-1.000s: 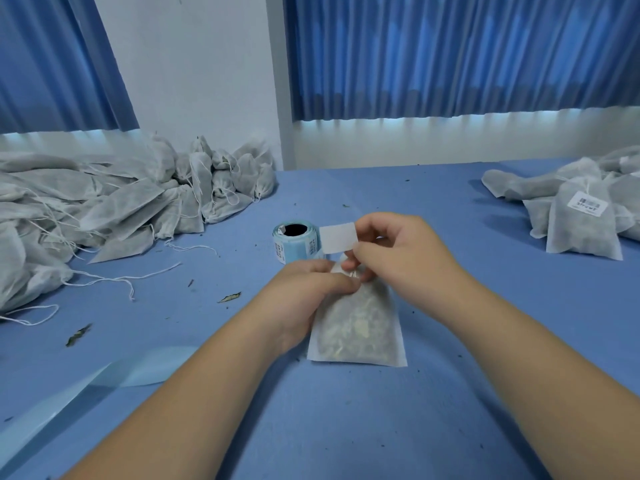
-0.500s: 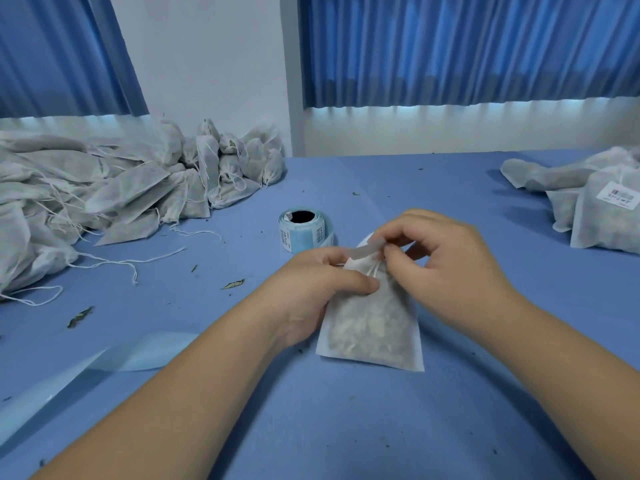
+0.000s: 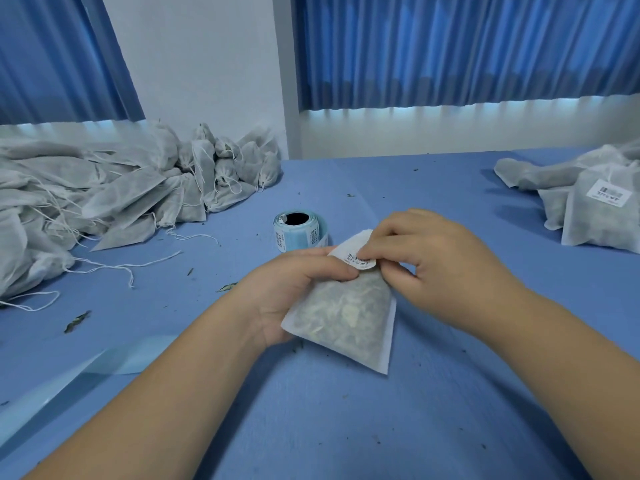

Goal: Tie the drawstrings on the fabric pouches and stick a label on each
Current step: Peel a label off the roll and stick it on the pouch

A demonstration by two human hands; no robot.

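Note:
A white fabric pouch [image 3: 346, 315] filled with dried herbs lies tilted on the blue table [image 3: 346, 427] in front of me. My left hand [image 3: 294, 289] grips its left edge near the top, thumb on the upper face. A white barcode label [image 3: 356, 259] sits on the pouch's upper part. My right hand [image 3: 426, 261] pinches the label and the pouch top between thumb and fingers. A blue roll of labels [image 3: 299, 232] stands just behind my hands.
A large heap of unlabelled pouches [image 3: 104, 195] with loose drawstrings fills the left side. Labelled pouches [image 3: 595, 206] lie stacked at the right edge. A strip of blue backing paper [image 3: 86, 368] trails off at the lower left. Herb crumbs dot the cloth.
A second ago my right hand held the label up above the pouch; it has since brought it down onto the pouch's upper part. The pouch has tilted slightly.

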